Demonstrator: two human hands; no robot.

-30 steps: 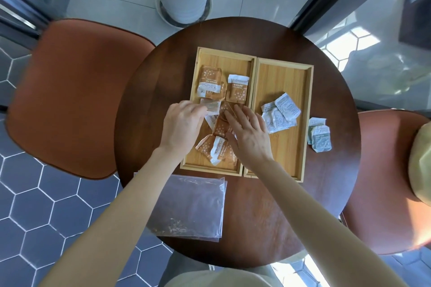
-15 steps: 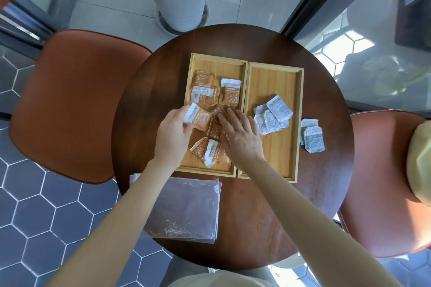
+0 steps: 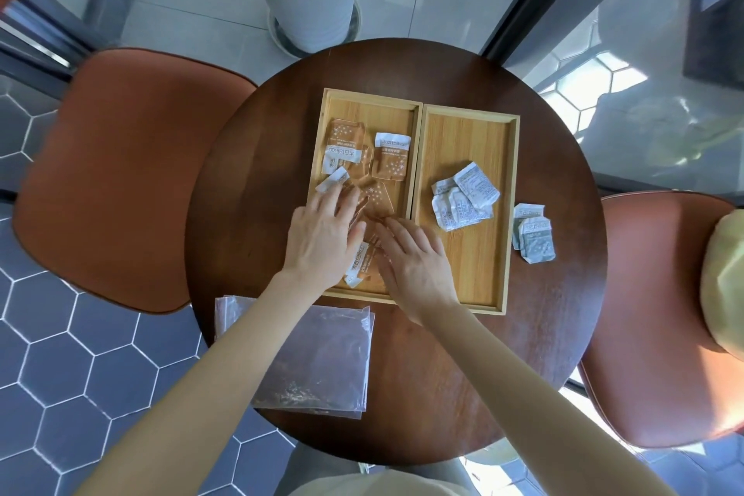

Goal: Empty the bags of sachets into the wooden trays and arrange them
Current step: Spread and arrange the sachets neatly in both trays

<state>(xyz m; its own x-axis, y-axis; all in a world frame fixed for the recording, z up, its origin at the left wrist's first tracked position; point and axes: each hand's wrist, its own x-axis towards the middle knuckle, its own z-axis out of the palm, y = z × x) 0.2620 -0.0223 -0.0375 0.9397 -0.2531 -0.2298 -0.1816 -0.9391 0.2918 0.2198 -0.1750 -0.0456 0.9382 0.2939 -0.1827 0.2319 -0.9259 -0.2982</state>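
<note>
The small orange sachets with white bands [image 3: 347, 151] in the left wooden tray [image 3: 328, 121] bore white print, as did the grey-white sachets [image 3: 467, 195]; none was legible.

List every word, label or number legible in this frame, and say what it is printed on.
No text here can be read with confidence.
Orange sachets in the left tray: white bands of print, seemingly non-Latin script seen upside down, too blurred to quote.
Grey-white sachets in the right tray: fine print, too small.
Sachets on the table: header band, blurred.
Empty clear bag: no print visible.
</note>
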